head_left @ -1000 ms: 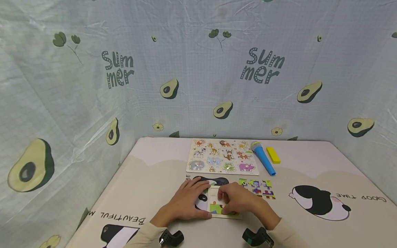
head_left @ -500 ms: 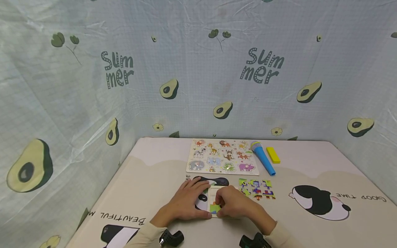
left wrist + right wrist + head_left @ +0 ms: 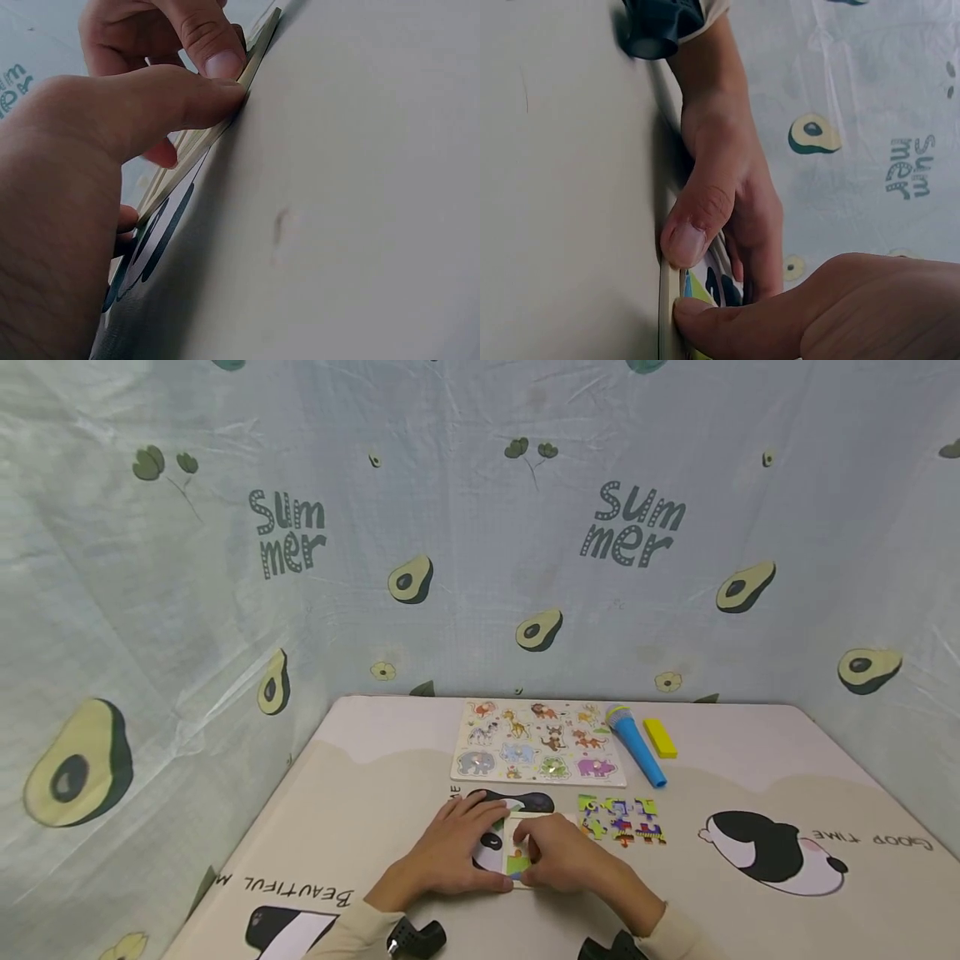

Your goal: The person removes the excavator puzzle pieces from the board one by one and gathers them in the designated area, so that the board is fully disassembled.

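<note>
Both hands on the puzzle tray (image 3: 517, 827): left hand (image 3: 459, 852) flat, fingers straight; right hand (image 3: 562, 858) fingers curled, pressing a piece (image 3: 517, 863).

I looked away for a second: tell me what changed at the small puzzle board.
The right hand slid left across the small puzzle board, closer to the left hand. The left hand kept bracing the board; loose pieces, animal puzzle and blue microphone stayed put.

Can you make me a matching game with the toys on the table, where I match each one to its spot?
Things:
1. animal puzzle board
2. blue toy microphone
3. yellow block
4. loose puzzle pieces

Places:
A. right of the hands
B. farthest right at the back
C. back middle of the table
D. between the board and the block

Pairs: 1-C, 2-D, 3-B, 4-A
</note>
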Action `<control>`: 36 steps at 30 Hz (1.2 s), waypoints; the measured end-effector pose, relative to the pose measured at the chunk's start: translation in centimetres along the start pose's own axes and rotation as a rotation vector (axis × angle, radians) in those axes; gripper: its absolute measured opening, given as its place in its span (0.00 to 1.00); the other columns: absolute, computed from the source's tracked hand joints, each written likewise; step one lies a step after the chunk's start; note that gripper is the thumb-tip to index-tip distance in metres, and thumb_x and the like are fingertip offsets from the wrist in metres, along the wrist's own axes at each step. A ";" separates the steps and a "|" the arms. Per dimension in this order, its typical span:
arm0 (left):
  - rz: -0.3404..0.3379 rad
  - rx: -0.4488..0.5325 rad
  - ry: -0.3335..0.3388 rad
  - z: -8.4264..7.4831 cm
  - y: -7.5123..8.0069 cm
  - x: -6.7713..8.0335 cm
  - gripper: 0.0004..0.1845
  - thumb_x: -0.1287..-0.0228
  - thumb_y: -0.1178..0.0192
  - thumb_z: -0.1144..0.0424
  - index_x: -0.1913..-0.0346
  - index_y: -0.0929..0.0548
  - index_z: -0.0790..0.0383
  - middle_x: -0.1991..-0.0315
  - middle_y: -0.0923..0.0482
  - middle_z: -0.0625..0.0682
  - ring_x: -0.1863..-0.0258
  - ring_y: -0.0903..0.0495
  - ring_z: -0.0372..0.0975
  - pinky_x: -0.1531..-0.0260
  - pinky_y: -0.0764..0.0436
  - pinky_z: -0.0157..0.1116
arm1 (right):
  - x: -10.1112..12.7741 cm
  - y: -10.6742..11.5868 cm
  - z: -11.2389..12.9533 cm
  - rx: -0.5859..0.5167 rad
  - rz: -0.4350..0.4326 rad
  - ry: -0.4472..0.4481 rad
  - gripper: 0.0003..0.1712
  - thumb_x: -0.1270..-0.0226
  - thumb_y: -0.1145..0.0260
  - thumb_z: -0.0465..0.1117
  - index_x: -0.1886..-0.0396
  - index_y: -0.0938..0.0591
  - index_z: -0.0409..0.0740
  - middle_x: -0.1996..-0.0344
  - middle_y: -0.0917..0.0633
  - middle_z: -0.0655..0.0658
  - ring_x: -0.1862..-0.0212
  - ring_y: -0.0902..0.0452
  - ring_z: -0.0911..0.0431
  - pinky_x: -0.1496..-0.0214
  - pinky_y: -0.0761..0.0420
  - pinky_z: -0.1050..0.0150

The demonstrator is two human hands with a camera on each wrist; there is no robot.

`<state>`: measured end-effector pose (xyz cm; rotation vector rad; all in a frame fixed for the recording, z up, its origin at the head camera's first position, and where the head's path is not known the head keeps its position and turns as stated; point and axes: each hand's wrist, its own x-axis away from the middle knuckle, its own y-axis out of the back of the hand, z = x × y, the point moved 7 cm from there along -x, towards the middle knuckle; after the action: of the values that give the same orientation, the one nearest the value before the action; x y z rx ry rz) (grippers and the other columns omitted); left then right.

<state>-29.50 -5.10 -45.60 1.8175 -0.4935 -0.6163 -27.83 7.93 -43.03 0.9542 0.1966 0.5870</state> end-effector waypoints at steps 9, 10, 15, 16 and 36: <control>0.007 -0.001 0.005 -0.1 -0.2 -0.1 0.51 0.59 0.46 0.22 0.31 0.37 0.44 0.31 0.41 0.37 0.28 0.51 0.42 0.31 0.51 0.51 | 0.1 0.1 -0.2 -0.033 -0.024 0.018 0.18 0.53 0.25 0.40 0.66 0.25 0.51 0.75 0.25 0.54 0.73 0.31 0.62 0.73 0.29 0.68; 0.006 0.000 0.004 -0.1 -0.1 -0.1 0.51 0.59 0.46 0.22 0.31 0.37 0.44 0.31 0.41 0.37 0.28 0.51 0.42 0.31 0.51 0.52 | 0.1 0.1 -0.2 -0.040 -0.025 0.018 0.18 0.51 0.25 0.40 0.66 0.26 0.52 0.75 0.25 0.54 0.73 0.31 0.62 0.73 0.29 0.68; -0.004 0.001 -0.007 0.0 -0.1 -0.1 0.51 0.58 0.47 0.22 0.31 0.37 0.44 0.31 0.41 0.37 0.28 0.51 0.43 0.32 0.51 0.52 | 0.1 0.4 -0.1 -0.095 -0.029 0.036 0.10 0.42 0.31 0.40 0.68 0.26 0.51 0.76 0.24 0.55 0.74 0.31 0.62 0.74 0.30 0.69; -0.006 0.003 -0.008 0.0 -0.1 0.0 0.51 0.58 0.47 0.22 0.31 0.37 0.45 0.31 0.41 0.38 0.28 0.51 0.43 0.32 0.50 0.52 | 0.1 0.5 -0.1 -0.111 -0.029 0.043 0.09 0.41 0.32 0.40 0.69 0.26 0.50 0.76 0.24 0.55 0.73 0.30 0.62 0.74 0.30 0.69; 0.005 0.001 0.004 0.0 -0.1 0.1 0.51 0.59 0.47 0.22 0.31 0.36 0.44 0.31 0.41 0.37 0.28 0.52 0.42 0.31 0.51 0.51 | 2.9 4.3 -3.7 -0.375 -0.150 0.008 0.08 0.31 0.41 0.39 0.59 0.24 0.38 0.79 0.23 0.43 0.81 0.31 0.58 0.82 0.26 0.66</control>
<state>-29.40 -5.11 -45.71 1.8182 -0.4953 -0.6087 -28.57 14.02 -41.37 0.5689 0.1563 0.4686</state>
